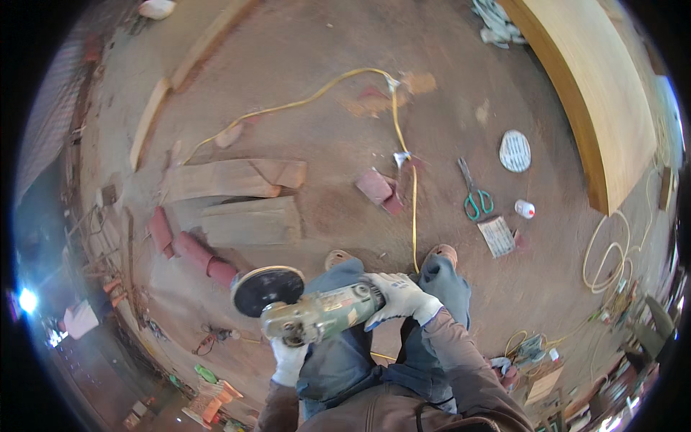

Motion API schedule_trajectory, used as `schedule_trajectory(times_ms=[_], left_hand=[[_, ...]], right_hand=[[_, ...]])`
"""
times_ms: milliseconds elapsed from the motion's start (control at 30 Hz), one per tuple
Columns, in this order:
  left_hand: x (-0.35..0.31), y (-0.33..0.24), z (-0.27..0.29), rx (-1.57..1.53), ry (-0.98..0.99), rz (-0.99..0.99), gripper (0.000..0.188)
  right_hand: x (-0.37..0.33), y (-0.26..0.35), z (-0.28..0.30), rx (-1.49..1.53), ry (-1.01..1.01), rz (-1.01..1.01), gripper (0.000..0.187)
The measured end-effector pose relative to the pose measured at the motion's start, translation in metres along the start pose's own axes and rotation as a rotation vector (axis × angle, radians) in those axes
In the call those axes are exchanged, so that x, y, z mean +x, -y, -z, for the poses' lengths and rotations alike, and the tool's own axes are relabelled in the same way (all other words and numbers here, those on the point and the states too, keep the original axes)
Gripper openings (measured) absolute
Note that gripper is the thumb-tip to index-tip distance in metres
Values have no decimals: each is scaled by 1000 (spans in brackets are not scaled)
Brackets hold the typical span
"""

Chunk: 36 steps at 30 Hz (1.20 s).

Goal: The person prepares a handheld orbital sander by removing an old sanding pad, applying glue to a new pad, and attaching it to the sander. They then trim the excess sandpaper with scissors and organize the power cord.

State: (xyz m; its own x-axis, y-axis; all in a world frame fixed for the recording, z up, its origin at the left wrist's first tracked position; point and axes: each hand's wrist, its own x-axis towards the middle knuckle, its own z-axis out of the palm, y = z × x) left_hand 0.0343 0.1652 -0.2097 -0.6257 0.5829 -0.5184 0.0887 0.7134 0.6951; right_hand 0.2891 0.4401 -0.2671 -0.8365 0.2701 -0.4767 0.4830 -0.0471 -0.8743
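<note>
The right hand (399,297) grips the green angle grinder (317,315) body; the left hand (289,360) closes under its head; the black sanding disc (266,289) hangs off the wooden planks (234,198), so sanding looks not yet under way.

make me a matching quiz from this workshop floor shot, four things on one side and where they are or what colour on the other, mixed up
Things:
1. angle grinder
2. scissors
3. power cord
4. wooden planks

Descriptions:
A. yellow, running across the floor
B. green handles, lying on the floor
C. held in both gloved hands
D. lying flat, left of the feet

Pairs: 1-C, 2-B, 3-A, 4-D

The left hand and right hand both grip the grinder.
</note>
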Motion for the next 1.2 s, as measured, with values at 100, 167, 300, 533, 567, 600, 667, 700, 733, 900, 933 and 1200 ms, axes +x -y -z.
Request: schedule_trajectory(times_ms=[100,167,300,533,567,600,667,700,733,900,933,1200], left_hand=[[-13,-55,5,206,88,64,40],[-29,-103,8,133,31,89,32],[-53,-155,30,146,42,162,30],[-81,-311,90,-388,73,43,34],[-72,-332,94,-498,110,-74,36],[-54,-359,100,-459,171,-130,35],[-63,-394,120,-567,141,-205,32],[-60,-408,125,-690,136,-271,31],[-54,-422,130,-709,106,-322,30],[-26,-475,157,-758,-4,-440,30],[-23,-482,164,-763,-34,-440,31],[-34,-548,127,-812,-482,-206,29]], right_hand=[[-9,-8,-13,-379,58,-146,78],[-16,-20,-25,-408,16,-150,52],[-40,53,23,-475,-34,-62,29],[-121,250,174,-805,-553,347,27],[-134,271,193,-858,-691,391,31],[-148,293,215,-774,-774,372,38],[-145,356,242,-711,-1021,394,32],[-138,384,253,-649,-1166,445,28],[-132,409,264,-565,-1314,482,27],[-122,412,421,-1066,-1404,613,50],[-113,404,453,-1305,-1438,529,43],[-62,453,648,-901,-1259,-65,52]])
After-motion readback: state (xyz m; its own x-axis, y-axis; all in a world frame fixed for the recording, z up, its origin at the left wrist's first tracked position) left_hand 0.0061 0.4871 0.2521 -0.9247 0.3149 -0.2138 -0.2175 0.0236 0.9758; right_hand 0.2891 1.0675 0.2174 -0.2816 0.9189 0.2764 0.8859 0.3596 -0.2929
